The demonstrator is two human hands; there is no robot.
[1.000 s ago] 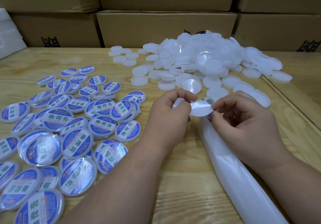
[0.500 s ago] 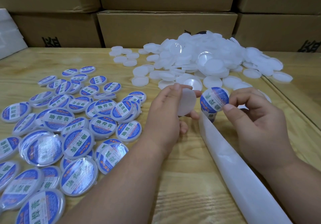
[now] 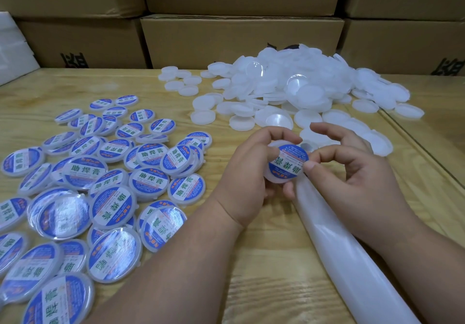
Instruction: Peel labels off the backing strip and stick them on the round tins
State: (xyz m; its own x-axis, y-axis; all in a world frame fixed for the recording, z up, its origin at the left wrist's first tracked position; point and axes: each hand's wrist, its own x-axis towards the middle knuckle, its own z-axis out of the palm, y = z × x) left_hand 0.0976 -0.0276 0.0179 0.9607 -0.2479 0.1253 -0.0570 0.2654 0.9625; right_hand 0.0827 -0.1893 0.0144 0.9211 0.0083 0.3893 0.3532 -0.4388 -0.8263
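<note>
1. Blue and white, a round label point(image 3: 288, 162) printed with Chinese characters lies on the face of a white round tin point(image 3: 273, 176), which is held above the worktop point(image 3: 264, 260) near the middle of the view.
2. Holding that tin is the left hand point(image 3: 247, 172), its grip clamped on it: fingers curl over the top rim, and the thumb lies on the label's left edge.
3. From the other side, the right hand point(image 3: 352, 175) pinches the label's right edge between thumb and forefinger, that grip closed on the label; the other fingers arch loosely above.
4. Under the right hand and forearm, a white, glossy backing strip point(image 3: 344, 255) runs from just beneath the held tin down toward the lower right corner.
5. Across the left of the worktop spreads a loose, overlapping layer of labelled tins point(image 3: 105, 190), all bearing the same blue and white sticker, some facing different ways.
6. Beyond the hands, at the far right, sits a heap of plain white tins point(image 3: 297, 89) without labels, with a few strays lying apart at its left edge.
7. Along the back stand stacked brown cardboard boxes point(image 3: 241, 39) with black print.
8. At the far left edge rests a white foam-like block point(image 3: 12, 49), only partly in view.
</note>
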